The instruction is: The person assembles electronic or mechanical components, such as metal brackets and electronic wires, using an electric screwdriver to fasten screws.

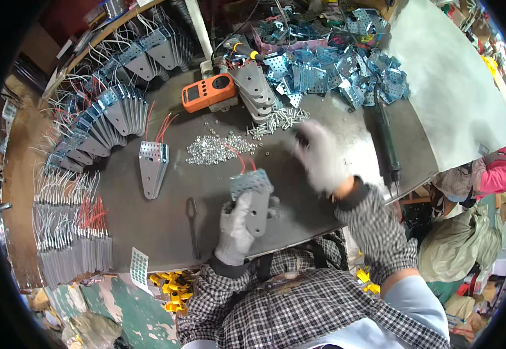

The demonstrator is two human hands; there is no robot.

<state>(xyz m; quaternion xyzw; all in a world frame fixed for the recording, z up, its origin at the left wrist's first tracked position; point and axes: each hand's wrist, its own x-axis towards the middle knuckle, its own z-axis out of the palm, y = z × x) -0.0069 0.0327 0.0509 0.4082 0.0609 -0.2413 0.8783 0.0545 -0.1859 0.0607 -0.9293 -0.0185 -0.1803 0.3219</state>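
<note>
- holding a grey metal bracket (257,203) near the table's (206,180) front edge, the left hand (238,224) has its gloved fingers wrapped around the lower part; the long axis runs away from the body, perforated end and red wires farthest.
- right hand (319,157) hangs blurred above the table, right of the bracket, nearer the screws (279,119); cannot tell spread or closed.
- orange rectangular meter (209,92) lies at the back; a dotted white card (139,266) overhangs the front edge.

White knit gloves cover both hands (238,224), with black-and-white checked sleeves behind.
</note>
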